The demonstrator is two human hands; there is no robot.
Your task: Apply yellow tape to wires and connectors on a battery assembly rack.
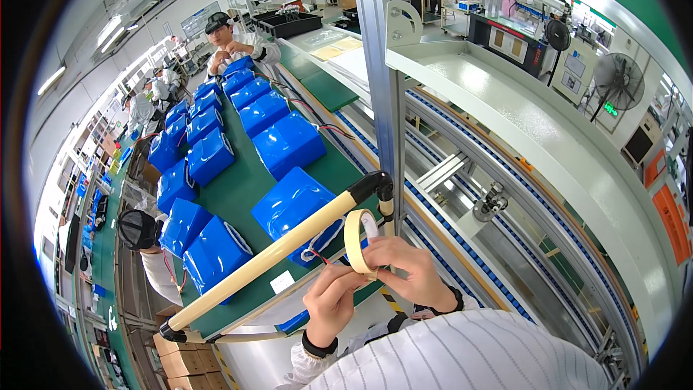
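Note:
Between my hands a roll of cream masking tape (354, 242) stands on edge, close to the corner of the bench rail. My right hand (410, 269) grips it from the right, thumb and fingers closed on its lower part. From the left, my left hand (332, 305) pinches at the bottom edge of the roll; whether a loose end is between the fingertips is hidden. Just beyond lies a blue-wrapped battery pack (292, 206), with white and red leads showing at its near side. Neither hand touches it.
A cream padded rail (271, 256) with black elbow joints crosses the front of the green bench (238, 198). More blue packs stand in rows. A metal post (381, 87) and conveyor tracks (498, 245) run on the right. Co-workers stand at the far end (224, 47) and left (160, 263).

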